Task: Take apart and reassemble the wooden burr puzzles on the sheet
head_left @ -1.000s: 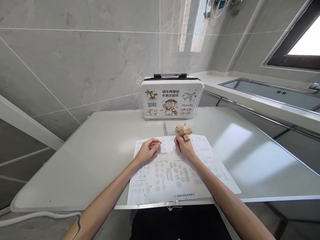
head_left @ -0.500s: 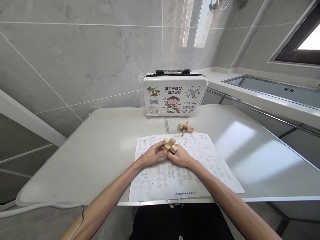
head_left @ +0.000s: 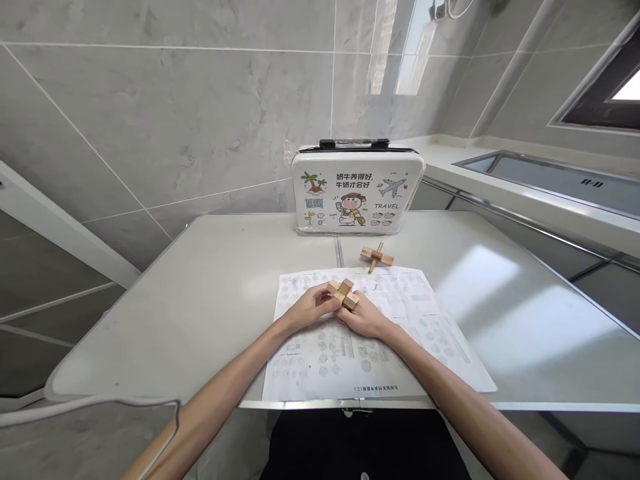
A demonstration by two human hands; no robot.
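Drawn left and nearer since a second ago, the wooden block cross (head_left: 343,291) sits over the printed sheet (head_left: 367,365) between left hand (head_left: 311,308) and right hand (head_left: 365,316), whose fingers curl around its sides, apparently to steady it.

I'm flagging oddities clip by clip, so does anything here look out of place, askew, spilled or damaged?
The white printed paper sheet beneath the pale wooden block puzzle looks odd: its printed title line sits at the near edge, apparently upside down to the person. Nothing looks spilled or plainly damaged.
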